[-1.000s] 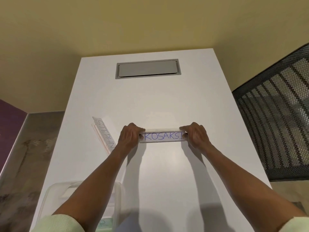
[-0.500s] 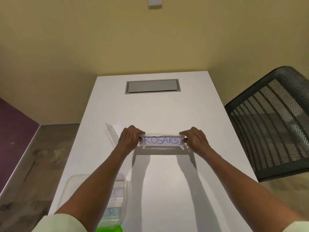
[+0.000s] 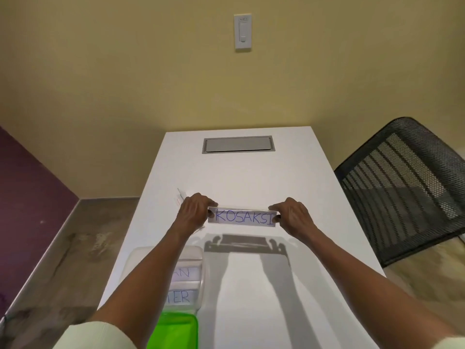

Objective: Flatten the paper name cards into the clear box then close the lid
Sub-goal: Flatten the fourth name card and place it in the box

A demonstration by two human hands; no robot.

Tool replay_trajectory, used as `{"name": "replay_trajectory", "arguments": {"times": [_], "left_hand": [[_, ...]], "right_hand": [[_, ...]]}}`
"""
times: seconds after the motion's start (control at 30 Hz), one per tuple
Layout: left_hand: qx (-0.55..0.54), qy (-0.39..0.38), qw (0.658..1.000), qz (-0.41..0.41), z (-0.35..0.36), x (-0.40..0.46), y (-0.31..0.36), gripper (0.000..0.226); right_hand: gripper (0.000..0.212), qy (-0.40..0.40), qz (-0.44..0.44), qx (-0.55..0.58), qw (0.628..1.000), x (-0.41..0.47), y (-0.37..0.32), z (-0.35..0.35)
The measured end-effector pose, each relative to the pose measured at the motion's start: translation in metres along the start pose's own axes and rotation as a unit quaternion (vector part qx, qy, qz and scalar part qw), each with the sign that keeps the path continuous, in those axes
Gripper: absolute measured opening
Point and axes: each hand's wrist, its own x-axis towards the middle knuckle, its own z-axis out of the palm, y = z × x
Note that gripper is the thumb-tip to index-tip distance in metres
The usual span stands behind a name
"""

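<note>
We are holding the KOSAKSI name card [image 3: 243,217] up off the white table [image 3: 251,177], its shadow falling below it; our left hand [image 3: 193,212] is pinching its left end and our right hand [image 3: 293,216] is pinching its right end, fingers curled over the top edge. The clear box [image 3: 201,278] is sitting near our left forearm with lettered cards inside, the green lid [image 3: 173,331] just in front of it

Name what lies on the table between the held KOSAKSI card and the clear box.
In the head view, only bare table with the shadow of card and hands lies between the card and the box.
</note>
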Motion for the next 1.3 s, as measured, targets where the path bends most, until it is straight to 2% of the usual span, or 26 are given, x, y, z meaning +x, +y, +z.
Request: {"name": "replay_trajectory", "arguments": {"times": [0.17, 0.43, 0.5, 0.63, 0.77, 0.9, 1.0, 1.07, 1.13, 1.3], "left_hand": [[-0.024, 0.012, 1.000, -0.016, -0.011, -0.028, -0.009, 0.035], [-0.027, 0.032, 0.999, -0.022, -0.025, -0.075, -0.026, 0.029], [-0.019, 0.026, 0.999, -0.020, -0.031, -0.084, -0.034, 0.029], [-0.021, 0.016, 0.999, -0.030, -0.043, -0.100, -0.052, 0.031], [-0.018, 0.011, 0.999, -0.037, -0.054, -0.114, -0.071, 0.032], [-0.018, 0.008, 0.999, -0.046, -0.062, -0.127, -0.090, 0.033], [-0.025, -0.006, 0.998, -0.063, -0.064, -0.135, -0.107, 0.038], [-0.032, -0.016, 0.996, -0.078, -0.065, -0.140, -0.117, 0.042], [-0.030, -0.022, 0.996, -0.085, -0.066, -0.143, -0.124, 0.038], [-0.013, -0.032, 0.994, -0.106, -0.065, -0.150, -0.141, 0.031]], "right_hand": [[0.022, -0.011, -0.016, 0.000, 1.000, -0.017, -0.025, -0.014], [0.015, 0.015, -0.052, -0.015, 0.998, -0.041, -0.062, -0.014], [0.021, 0.021, -0.069, -0.008, 0.997, -0.044, -0.071, -0.011], [0.017, 0.030, -0.076, -0.016, 0.997, -0.043, -0.095, -0.008], [0.026, 0.033, -0.100, -0.017, 0.994, -0.042, -0.115, 0.000], [0.021, 0.046, -0.121, -0.012, 0.992, -0.041, -0.137, 0.010], [0.022, 0.031, -0.117, -0.038, 0.992, -0.041, -0.153, 0.019], [0.016, -0.004, -0.095, -0.054, 0.994, -0.040, -0.167, 0.018], [0.009, -0.038, -0.086, -0.069, 0.993, -0.038, -0.181, 0.018], [0.016, -0.053, -0.098, -0.065, 0.992, -0.039, -0.200, 0.035]]}}
